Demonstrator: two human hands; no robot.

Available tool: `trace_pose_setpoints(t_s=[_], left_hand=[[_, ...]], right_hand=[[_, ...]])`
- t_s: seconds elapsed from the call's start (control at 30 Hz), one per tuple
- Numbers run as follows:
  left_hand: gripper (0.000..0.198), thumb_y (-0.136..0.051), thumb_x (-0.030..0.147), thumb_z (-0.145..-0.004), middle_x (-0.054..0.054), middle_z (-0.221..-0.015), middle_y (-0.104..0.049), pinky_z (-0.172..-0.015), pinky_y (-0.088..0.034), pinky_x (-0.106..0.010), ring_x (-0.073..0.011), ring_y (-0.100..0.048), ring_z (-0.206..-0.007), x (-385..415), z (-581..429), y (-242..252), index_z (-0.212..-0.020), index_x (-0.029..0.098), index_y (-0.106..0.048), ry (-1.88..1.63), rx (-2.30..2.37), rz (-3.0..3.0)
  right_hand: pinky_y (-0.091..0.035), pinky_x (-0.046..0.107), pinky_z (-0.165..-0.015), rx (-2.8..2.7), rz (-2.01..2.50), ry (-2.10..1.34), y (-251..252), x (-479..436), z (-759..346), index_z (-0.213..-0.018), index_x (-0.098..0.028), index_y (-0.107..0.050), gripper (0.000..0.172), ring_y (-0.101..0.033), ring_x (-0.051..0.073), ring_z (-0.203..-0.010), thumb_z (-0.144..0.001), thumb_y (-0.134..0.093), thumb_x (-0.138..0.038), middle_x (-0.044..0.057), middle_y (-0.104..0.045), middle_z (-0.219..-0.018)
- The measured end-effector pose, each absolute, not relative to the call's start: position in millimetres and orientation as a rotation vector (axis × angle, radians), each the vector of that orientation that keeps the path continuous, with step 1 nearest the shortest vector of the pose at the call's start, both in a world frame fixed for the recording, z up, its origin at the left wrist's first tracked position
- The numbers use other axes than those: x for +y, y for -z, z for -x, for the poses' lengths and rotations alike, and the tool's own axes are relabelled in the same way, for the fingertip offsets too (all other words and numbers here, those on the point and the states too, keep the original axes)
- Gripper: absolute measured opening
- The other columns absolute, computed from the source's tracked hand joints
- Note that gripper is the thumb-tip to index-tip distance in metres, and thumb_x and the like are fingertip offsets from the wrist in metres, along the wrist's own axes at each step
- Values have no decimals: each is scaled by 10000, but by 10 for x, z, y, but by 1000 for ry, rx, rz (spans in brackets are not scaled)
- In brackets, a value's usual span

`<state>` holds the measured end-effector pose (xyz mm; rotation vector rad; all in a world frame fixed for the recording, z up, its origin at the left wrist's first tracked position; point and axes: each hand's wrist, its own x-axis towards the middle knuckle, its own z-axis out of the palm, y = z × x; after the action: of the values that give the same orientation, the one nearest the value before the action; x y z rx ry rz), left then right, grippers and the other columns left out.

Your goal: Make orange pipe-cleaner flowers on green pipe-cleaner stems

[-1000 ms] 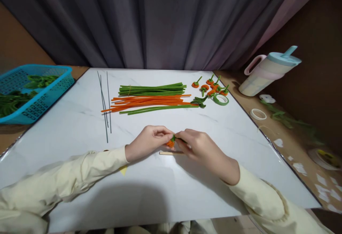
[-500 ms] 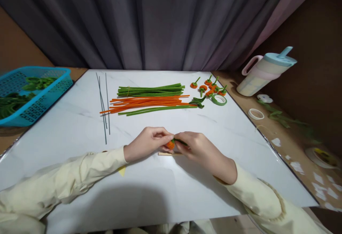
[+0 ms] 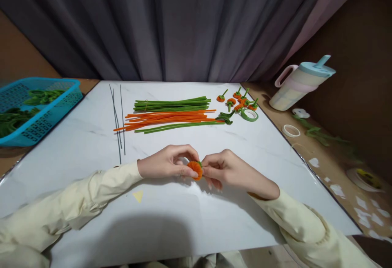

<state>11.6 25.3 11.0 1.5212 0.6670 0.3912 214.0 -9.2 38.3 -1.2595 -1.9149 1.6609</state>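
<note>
Holds small orange pipe-cleaner pumpkin [image 3: 195, 170] between both hands, just above desk [image 3: 214, 223], front centre. Pinches its left side with left hand [image 3: 163, 164], thumb and fingertips closed on it. Pinches its right side at the green stem bit with right hand [image 3: 228, 170], fingertips closed, other fingers curled under. Farther back, well apart: orange pipe cleaners [image 3: 168, 117] just in front of bundle of green pipe cleaners [image 3: 171, 103], thin wires [image 3: 118, 117] to their left, finished pumpkins [image 3: 239, 96] and green tape roll [image 3: 249, 115] to their right. Blue basket [image 3: 45, 108] off desk's left edge, pitcher [image 3: 298, 84] off right.
</note>
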Motion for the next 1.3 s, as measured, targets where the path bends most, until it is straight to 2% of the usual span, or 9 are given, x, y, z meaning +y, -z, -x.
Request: trace_pose_setpoints(t_s=[0.17,0.4,0.6,0.73,0.97,1.03,1.1,1.17,1.3], left_hand=[[179,-657,230,-744,-4,-835,-589,-603,-469,-202,-94,-580,-681,224,-138,-146,-874,162,-554,-420,608,-1489],[168,-646,259,-763,1,-762,-581,-587,-447,-200,-91,-555,-658,253,-146,-111,-837,154,-537,-440,667,-1464],[233,-674,298,-746,7,-690,-587,-570,-460,-219,-88,-557,-582,226,-163,-83,-815,145,-512,-462,706,-1221],[232,-694,280,-732,10,-665,-591,-564,-466,-215,-81,-561,-546,208,-184,-85,-808,133,-532,-495,724,-1097],[220,-701,182,-713,-8,-716,-593,-569,-493,-181,-61,-567,-521,177,-207,-11,-870,127,-555,-488,754,-740],[179,-683,149,-724,-11,-730,-575,-574,-490,-150,-49,-558,-547,159,-220,6,-861,119,-572,-483,718,-649],[178,-684,126,-717,-13,-742,-570,-584,-486,-133,-47,-554,-575,147,-228,9,-863,116,-583,-486,691,-621],[206,-696,152,-713,-16,-763,-583,-583,-484,-143,-49,-551,-573,148,-223,-2,-877,124,-576,-509,695,-656],[203,-680,235,-740,-1,-699,-584,-568,-469,-197,-77,-547,-555,187,-185,-61,-856,141,-542,-534,722,-978]], right_hand=[[-423,182,-428,-1777,1251,-1860,-396,-80,-2125,-720,-116,-620,219,-495,75,-426,-808,-544,-302,-7,-577,-543],[-409,164,-469,-2107,1231,-1511,-356,-71,-2151,-705,-126,-625,254,-494,64,-406,-867,-451,-215,-36,-524,-458],[-386,160,-442,-2128,1237,-1433,-277,-77,-2123,-751,-127,-628,250,-463,52,-374,-875,-422,-194,-34,-545,-502],[-307,175,-438,-2321,1134,-893,-195,-111,-2091,-663,-137,-586,252,-401,48,-386,-857,-426,-128,-39,-507,-476],[-308,279,-398,-2684,826,375,-52,-204,-2070,-895,-29,-585,262,-479,159,-474,-850,-327,-15,62,-555,-567],[-321,288,-379,-2693,734,564,-23,-207,-2067,-935,-7,-578,280,-498,179,-490,-843,-314,0,83,-558,-567],[-329,284,-378,-2693,721,515,-6,-195,-2065,-919,-27,-582,285,-495,175,-486,-861,-304,-22,82,-557,-557],[-339,265,-397,-2643,843,222,-15,-170,-2064,-881,-67,-584,272,-486,152,-477,-880,-312,-66,63,-560,-555],[-395,190,-434,-2209,1250,-990,-134,-83,-2099,-846,-141,-556,130,-476,79,-422,-866,-434,-181,-26,-544,-530]])
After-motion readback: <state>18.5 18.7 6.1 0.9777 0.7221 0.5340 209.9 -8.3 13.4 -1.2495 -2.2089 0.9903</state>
